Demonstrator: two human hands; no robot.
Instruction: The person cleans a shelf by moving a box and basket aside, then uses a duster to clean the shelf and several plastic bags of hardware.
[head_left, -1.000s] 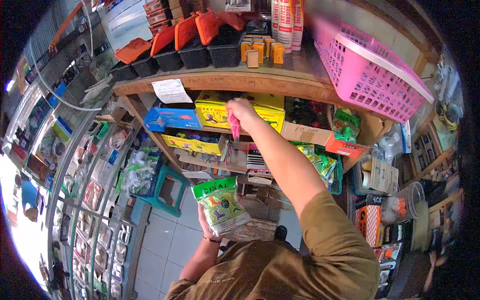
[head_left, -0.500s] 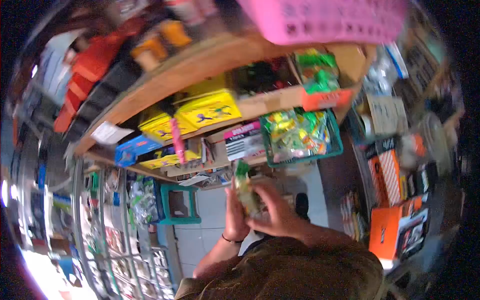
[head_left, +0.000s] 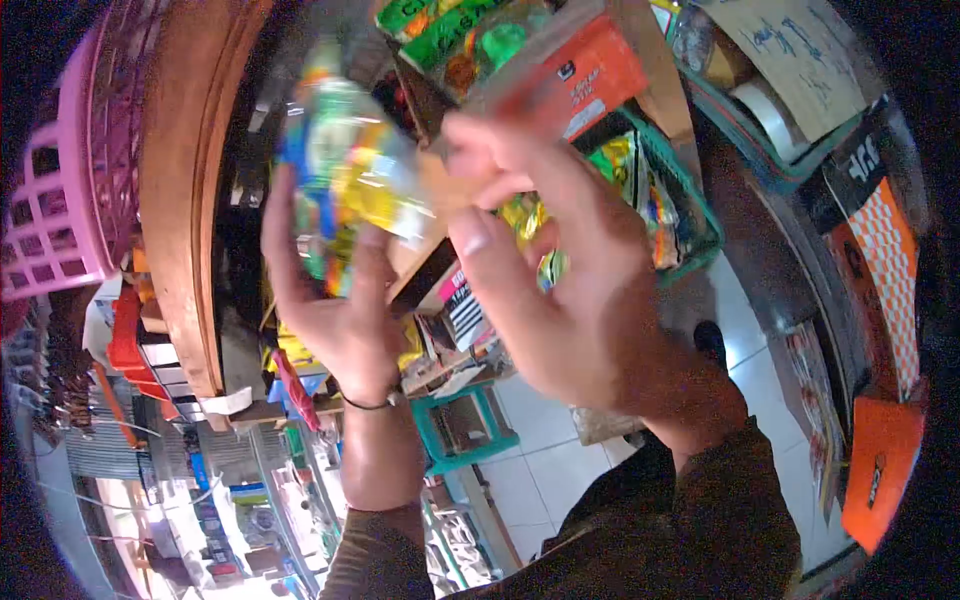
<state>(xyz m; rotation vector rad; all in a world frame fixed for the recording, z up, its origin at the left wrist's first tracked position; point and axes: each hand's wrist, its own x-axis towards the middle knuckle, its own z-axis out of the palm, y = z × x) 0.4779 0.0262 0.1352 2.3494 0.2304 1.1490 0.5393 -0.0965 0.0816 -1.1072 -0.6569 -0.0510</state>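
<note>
My left hand, with a dark band at the wrist, is raised at centre left, its fingers wrapped around a shiny clear packet with yellow, blue and green contents. The packet is blurred. To its right, my right hand is up with thumb and fingers spread and nothing between them. Behind it, partly covered, stands a green basket of colourful packets. A red-orange box is just above the right hand's fingers.
A pink basket is at the upper left beside a wooden shelf edge. Below are a teal stool and a tiled floor. An orange box sits at the lower right, under a cardboard piece with writing.
Both hands have risen towards the shelf and moved apart. The small item between them is no longer seen there; a larger-looking packet is in the left hand. The view has turned.
</note>
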